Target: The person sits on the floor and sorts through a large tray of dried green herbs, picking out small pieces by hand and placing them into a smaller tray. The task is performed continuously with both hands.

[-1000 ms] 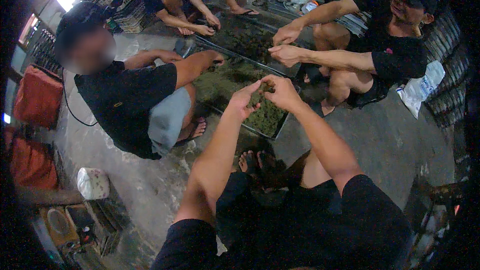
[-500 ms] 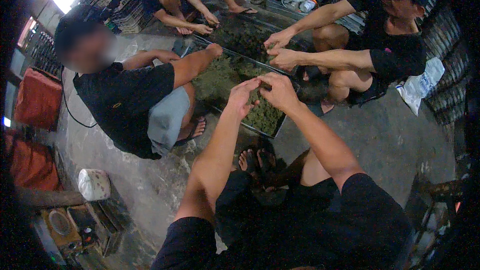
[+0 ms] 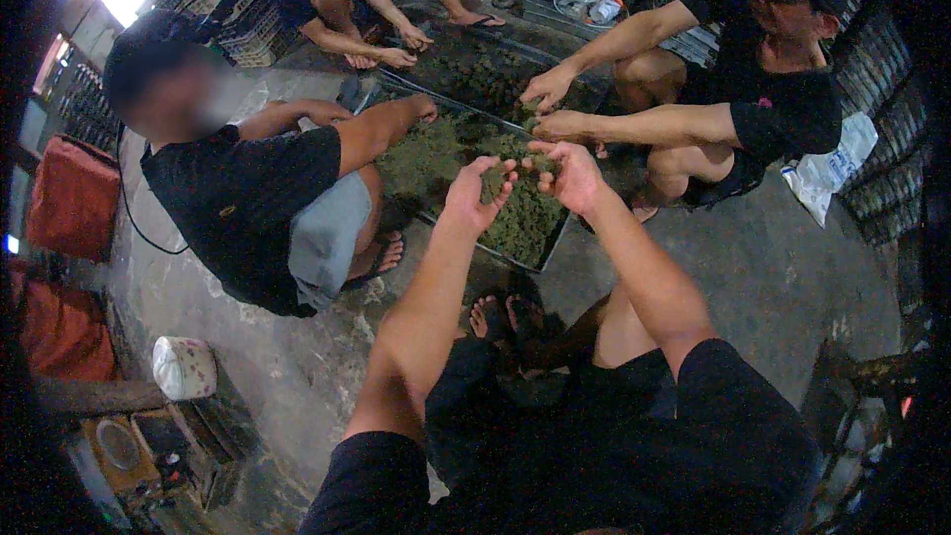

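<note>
I squat over a shallow metal tray (image 3: 551, 254) filled with greenish-brown clumps (image 3: 525, 218). My left hand (image 3: 477, 193) and my right hand (image 3: 570, 176) hover just above the clumps, a small gap between them, fingertips facing each other. The fingers of both hands are curled. Whether a small clump sits in either hand is too unclear to tell. My bare feet (image 3: 505, 317) rest on the floor right before the tray.
A person in a black shirt (image 3: 248, 198) squats at the left, one hand (image 3: 421, 104) in the tray. Another person (image 3: 773, 99) at the right reaches in with both hands (image 3: 550, 104). A third person (image 3: 337, 0) squats behind a second tray (image 3: 475, 64). A white bag (image 3: 832, 168) lies far right.
My hands, pressed together around a dark clump a second ago, have drawn slightly apart and sunk a little toward the tray. The left person's arm stays stretched into the tray.
</note>
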### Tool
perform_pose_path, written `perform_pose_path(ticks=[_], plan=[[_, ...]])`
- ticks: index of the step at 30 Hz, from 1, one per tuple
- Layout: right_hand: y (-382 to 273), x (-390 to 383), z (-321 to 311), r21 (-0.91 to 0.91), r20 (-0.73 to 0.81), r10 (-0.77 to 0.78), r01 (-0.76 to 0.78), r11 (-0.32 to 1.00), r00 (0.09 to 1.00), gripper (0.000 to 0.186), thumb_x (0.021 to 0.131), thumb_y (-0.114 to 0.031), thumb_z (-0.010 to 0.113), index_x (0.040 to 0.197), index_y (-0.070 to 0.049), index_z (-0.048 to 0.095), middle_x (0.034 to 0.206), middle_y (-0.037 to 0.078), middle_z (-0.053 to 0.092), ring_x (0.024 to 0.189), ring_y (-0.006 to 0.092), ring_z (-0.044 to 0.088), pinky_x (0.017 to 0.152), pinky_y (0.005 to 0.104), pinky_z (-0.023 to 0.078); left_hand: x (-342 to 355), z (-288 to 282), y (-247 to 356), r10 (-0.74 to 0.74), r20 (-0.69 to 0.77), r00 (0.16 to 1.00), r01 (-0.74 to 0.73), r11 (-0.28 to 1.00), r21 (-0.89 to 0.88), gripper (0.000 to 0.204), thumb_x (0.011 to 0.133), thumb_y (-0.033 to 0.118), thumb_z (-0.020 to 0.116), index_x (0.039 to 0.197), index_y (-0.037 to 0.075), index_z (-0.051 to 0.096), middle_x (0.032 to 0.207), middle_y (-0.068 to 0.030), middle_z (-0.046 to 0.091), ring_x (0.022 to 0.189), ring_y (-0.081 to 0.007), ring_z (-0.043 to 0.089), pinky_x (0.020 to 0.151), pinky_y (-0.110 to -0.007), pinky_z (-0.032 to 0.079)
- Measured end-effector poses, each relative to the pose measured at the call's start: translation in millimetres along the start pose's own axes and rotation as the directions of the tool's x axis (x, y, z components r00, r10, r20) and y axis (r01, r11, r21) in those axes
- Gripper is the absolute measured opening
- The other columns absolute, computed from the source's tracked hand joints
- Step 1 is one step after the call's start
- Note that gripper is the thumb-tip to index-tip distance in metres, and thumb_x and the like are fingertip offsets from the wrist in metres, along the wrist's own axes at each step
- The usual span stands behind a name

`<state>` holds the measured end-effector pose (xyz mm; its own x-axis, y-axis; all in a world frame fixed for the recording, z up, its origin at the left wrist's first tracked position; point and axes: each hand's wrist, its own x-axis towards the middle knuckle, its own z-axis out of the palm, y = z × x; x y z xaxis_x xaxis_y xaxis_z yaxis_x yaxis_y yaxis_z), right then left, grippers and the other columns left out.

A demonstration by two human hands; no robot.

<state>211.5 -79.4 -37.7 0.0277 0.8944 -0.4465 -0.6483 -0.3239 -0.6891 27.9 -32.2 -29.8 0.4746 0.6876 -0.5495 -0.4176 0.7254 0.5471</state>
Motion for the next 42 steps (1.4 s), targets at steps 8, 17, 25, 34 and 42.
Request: perform_pose_path(ticks=[8,17,25,34,42], plan=[[11.8,2.9,12.0,-0.179,-0.094,-0.126,0.108,0.978,0.988,0.021,0.090,-0.026,0.057,0.095,-0.006,0.061,0.075,0.001,0.051,0.052,0.0099,0.041,0.045,0.0248,0.036,7.7,-1.0,-1.2,-0.015,-0.108,0.994,0.017,1.000,0.026,0.020,0.086,0.027,0.065,0.091,0.011,0.055,0.074,-0.0027,0.056,0.059,-0.0145,0.050,0.048,-0.028,0.037],[-4.6,-18.1,30.2,-0.263,-0.154,-0.172,0.128,0.956,0.973,0.041,0.092,-0.046,0.051,0.073,-0.010,0.048,0.050,0.003,0.041,0.037,0.0111,0.031,0.033,0.0268,0.021,5.4,1.5,2.9,0.041,0.102,0.994,-0.018,0.975,-0.224,0.030,0.092,0.036,0.054,0.098,0.006,0.052,0.090,-0.0092,0.057,0.075,-0.0217,0.058,0.059,-0.031,0.048],[-2.1,-15.7,24.9,-0.133,-0.160,-0.159,0.139,0.981,0.974,0.029,0.092,-0.037,0.055,0.084,-0.010,0.053,0.067,0.004,0.053,0.049,0.0132,0.045,0.041,0.0242,0.035,13.2,-8.3,2.3,0.006,0.107,0.994,0.020,0.971,-0.238,0.025,0.091,0.024,0.050,0.101,0.001,0.052,0.092,-0.0134,0.059,0.086,-0.0277,0.059,0.071,-0.036,0.053],[-10.0,-18.9,25.4,0.190,-0.120,0.067,-0.044,0.981,0.991,0.034,0.090,-0.043,0.054,0.079,-0.011,0.052,0.067,0.003,0.052,0.045,0.0106,0.041,0.038,0.0219,0.030,13.7,-7.2,8.1,-0.008,0.072,0.997,0.021,0.981,-0.193,0.014,0.087,0.021,0.054,0.089,0.007,0.052,0.078,-0.0077,0.054,0.062,-0.0183,0.053,0.044,-0.022,0.038],[-2.6,-16.9,17.4,0.087,0.120,-0.049,0.039,0.995,0.992,0.035,0.091,-0.043,0.053,0.075,-0.011,0.049,0.059,0.001,0.044,0.043,0.0116,0.034,0.037,0.0248,0.028,32.6,-10.4,15.4,0.073,-0.050,0.996,-0.081,0.983,-0.163,0.023,0.089,0.030,0.052,0.082,0.008,0.047,0.076,-0.0068,0.053,0.057,-0.0185,0.050,0.042,-0.026,0.034]])
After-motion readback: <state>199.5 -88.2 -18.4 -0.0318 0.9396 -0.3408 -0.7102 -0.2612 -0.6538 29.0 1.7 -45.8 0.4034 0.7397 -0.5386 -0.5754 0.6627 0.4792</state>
